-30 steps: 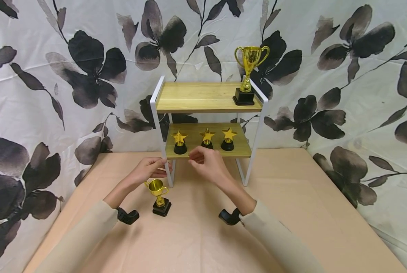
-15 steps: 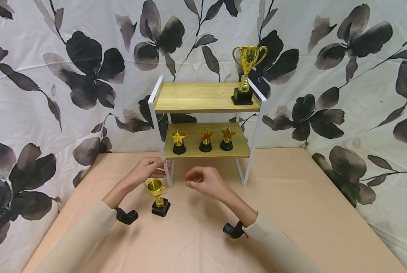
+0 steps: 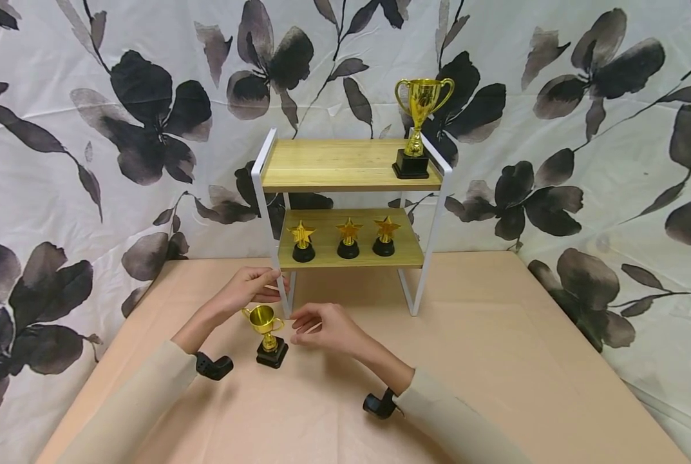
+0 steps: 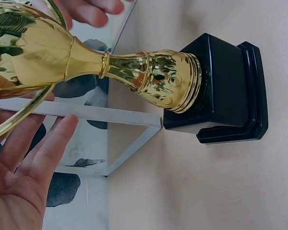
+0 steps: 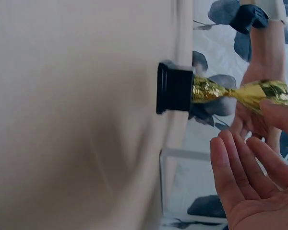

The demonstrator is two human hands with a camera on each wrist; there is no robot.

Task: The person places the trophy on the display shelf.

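Observation:
My left hand [image 3: 249, 289] holds the left white leg of a two-tier shelf [image 3: 345, 165], some fingertips showing past the leg. In front of that hand a small gold trophy cup [image 3: 268, 341] with a black square base stands upright on the table; it fills much of the left wrist view. Just right of the cup is my right hand [image 3: 329, 330], fingers loosely bent and nothing in them. In the right wrist view its thumb overlaps the cup's bowl, while the fingers [image 5: 240, 165] spread beside it.
Several awards are on the shelf. A larger gold trophy [image 3: 417, 129] stands at the top tier's right end. Below it, three gold stars on round black bases, a left one [image 3: 302, 241], a middle one [image 3: 348, 238] and a right one [image 3: 385, 236], stand in a row. A floral cloth [image 3: 148, 116] hangs behind.
My right hand has withdrawn from the lower tier by the middle star, moving down and left to beside the small trophy cup. The left hand stays at the shelf's leg.

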